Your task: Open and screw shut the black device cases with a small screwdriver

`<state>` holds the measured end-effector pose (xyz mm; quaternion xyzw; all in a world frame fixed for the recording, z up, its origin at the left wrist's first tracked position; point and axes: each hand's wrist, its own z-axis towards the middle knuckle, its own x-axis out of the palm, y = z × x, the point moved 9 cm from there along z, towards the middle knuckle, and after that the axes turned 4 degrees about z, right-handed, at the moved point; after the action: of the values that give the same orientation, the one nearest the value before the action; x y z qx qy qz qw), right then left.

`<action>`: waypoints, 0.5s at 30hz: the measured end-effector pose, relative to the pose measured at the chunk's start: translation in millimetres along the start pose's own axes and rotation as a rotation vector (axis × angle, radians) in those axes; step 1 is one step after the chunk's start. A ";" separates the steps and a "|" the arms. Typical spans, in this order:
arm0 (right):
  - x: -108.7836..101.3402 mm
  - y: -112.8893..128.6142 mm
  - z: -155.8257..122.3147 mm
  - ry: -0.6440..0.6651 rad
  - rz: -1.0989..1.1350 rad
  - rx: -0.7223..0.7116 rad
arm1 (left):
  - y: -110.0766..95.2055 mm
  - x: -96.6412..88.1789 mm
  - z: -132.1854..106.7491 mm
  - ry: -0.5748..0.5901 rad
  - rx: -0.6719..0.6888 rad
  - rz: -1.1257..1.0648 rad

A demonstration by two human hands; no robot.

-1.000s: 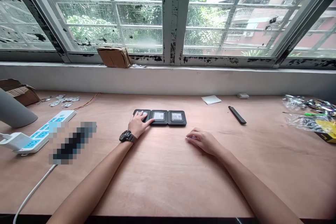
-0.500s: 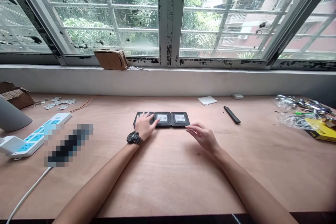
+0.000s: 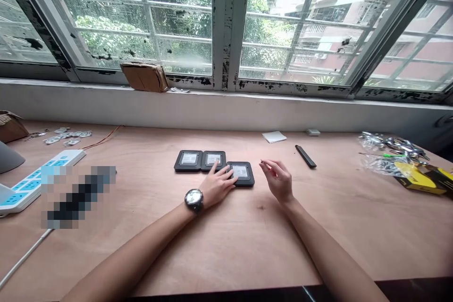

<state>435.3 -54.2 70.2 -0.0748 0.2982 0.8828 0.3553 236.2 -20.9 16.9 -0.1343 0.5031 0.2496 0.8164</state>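
Note:
Three flat black devices with white labels lie on the wooden table (image 3: pixel 226 245). The left device (image 3: pixel 188 160) and the middle device (image 3: pixel 213 159) sit side by side. The right device (image 3: pixel 241 173) lies a little nearer to me, out of the row. My left hand (image 3: pixel 219 184), with a watch on its wrist, rests with fingers stretched out, its fingertips on the right device's left edge and just below the middle one. My right hand (image 3: pixel 279 180) hovers just right of that device, fingers curled, thumb and forefinger pinched on something small I cannot make out.
A black stick-shaped thing (image 3: pixel 306 156) and a white pad (image 3: pixel 274 137) lie behind my right hand. Plastic bags and a yellow package (image 3: pixel 414 177) sit far right. A white-blue power strip (image 3: pixel 33 179), small metal parts (image 3: pixel 67 137) and a blurred patch are at left. A cardboard packet (image 3: pixel 143 77) lies on the sill.
My left hand moved from the left device to the right one, which slid toward me out of the row. My right hand lifted off the table and came closer to that device.

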 end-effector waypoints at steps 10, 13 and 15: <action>10.6 5.7 -4.8 0.120 0.033 -0.012 | -45.4 -70.3 -114.9 -0.011 0.034 -0.031; 18.6 8.0 -8.4 0.195 0.032 -0.009 | -40.7 -73.6 -131.7 -0.008 -0.013 -0.084; 27.8 8.6 -12.5 0.284 0.026 -0.002 | -36.8 -72.3 -135.2 -0.002 -0.048 -0.131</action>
<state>408.0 -50.2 54.6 -0.1954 0.3454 0.8681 0.2981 127.4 -135.0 18.0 -0.1865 0.4863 0.2078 0.8280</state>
